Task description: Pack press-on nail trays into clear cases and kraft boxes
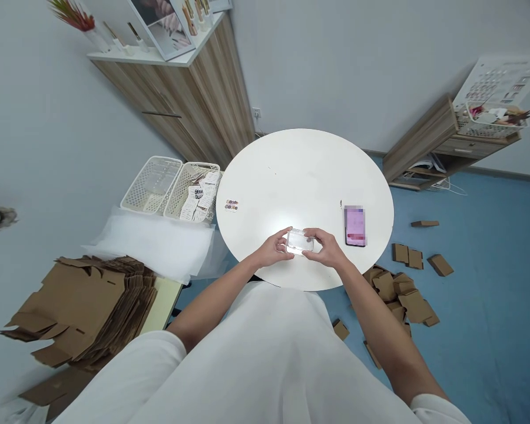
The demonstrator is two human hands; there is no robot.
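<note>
Between my two hands is a small clear plastic box (300,242), low over the near part of the round white table (304,171). My left hand (275,247) grips its left end, thumb and fingers on the edges. At the opposite end, my right hand (325,248) is closed on the box the same way. What lies inside the box is too small to make out. A small card with rows of coloured ovals (231,205) rests at the table's left side. To the right lies a phone (355,226) with a lit pinkish screen.
Left of the table stand a white basket of printed cards (198,194) and another white basket (152,185). Translucent sheets (159,241) and stacked flat cardboard (83,306) are nearer me. Small brown boxes (417,306) cover floor at right. A wooden cabinet (181,100) stands behind.
</note>
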